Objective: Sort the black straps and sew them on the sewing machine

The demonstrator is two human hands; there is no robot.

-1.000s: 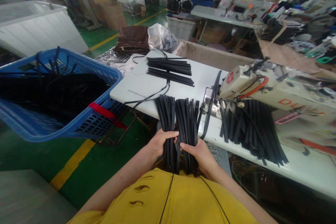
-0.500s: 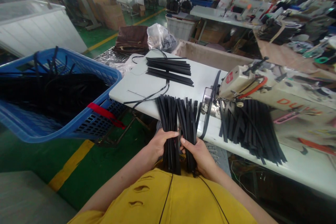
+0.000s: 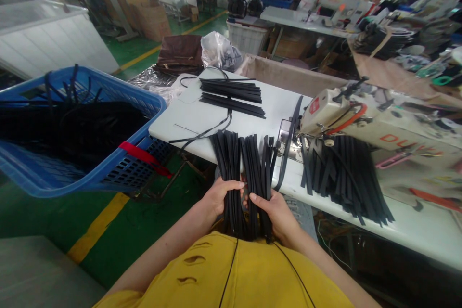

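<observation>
Presently, left hand (image 3: 217,197): fingers wrapped round left bundle of black strips (image 3: 228,159), thumb across.
Right hand (image 3: 277,209): fingers wrapped round right bundle (image 3: 254,161); nearer the sewing machine (image 3: 334,118).
Bundles' place: side by side, left of the machine, at the tabletop's (image 3: 277,94) near edge.
Strips' long axis: outward from the body, crossing both thumbs.

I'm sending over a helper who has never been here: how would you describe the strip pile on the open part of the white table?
Find the white sewing machine, then follow the white tabletop left. Near its far edge lies the black strip pile, in two bunches. Unlike the strips by the machine and the held strips, these lie left to right.
</observation>
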